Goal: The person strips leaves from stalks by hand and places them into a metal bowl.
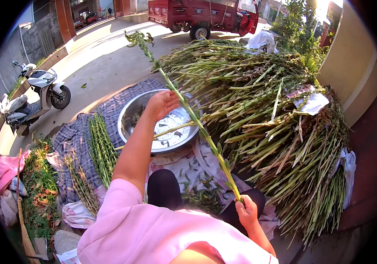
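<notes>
A long green sesame stalk (188,109) slants across the middle of the view, with seed capsules along its upper part and wilted leaves at its tip. Its thick, bare lower end is held in my right hand (248,209), close to my knee. My left hand (163,104) is stretched out over a wide metal basin (125,132), its palm turned towards the stalk and its fingers loosely curved beside it. Whether the fingertips touch the stalk cannot be made out. Dark leaf bits lie in the basin, and another stalk (175,128) crosses over it.
A large heap of cut stalks (274,125) rises on the right. Checked cloth (73,142) lies under a bundle of green stalks (101,145). Fallen leaves (205,194) gather between my knees. A scooter (40,89), a broom (25,227) and a red cargo tricycle (205,15) stand around.
</notes>
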### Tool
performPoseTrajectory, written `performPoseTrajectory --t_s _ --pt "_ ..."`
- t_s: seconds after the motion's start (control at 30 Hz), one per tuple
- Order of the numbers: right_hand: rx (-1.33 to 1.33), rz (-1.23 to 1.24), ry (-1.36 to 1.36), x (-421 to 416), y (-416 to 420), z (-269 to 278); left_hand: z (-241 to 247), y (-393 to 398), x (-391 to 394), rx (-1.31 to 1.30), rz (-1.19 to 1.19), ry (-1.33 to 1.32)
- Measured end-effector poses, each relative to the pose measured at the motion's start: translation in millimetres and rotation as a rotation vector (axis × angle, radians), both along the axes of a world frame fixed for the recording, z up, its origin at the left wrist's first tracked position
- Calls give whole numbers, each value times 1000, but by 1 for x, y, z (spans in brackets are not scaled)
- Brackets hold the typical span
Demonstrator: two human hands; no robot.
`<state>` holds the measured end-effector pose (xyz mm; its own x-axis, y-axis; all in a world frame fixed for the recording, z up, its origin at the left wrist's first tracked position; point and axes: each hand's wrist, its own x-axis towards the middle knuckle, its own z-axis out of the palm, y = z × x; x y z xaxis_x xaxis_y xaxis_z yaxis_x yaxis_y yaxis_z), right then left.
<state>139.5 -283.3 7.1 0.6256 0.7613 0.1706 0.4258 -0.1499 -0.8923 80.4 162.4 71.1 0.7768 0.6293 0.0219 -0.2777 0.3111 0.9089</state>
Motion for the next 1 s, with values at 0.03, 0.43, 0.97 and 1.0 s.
performPoseTrajectory --t_s 0.03,0.43,0.97,1.0 --pt "1 -2 -4 1 -3 -1 1 -3 3 148 146 218" --pt "-254 -4 238 2 -56 -10 -3 6 8 -373 246 -295" --pt "-188 229 -106 26 113 68 -55 -198 5 -345 40 -124" --pt "-198 239 -60 21 118 67 -57 -203 6 -300 51 -115"
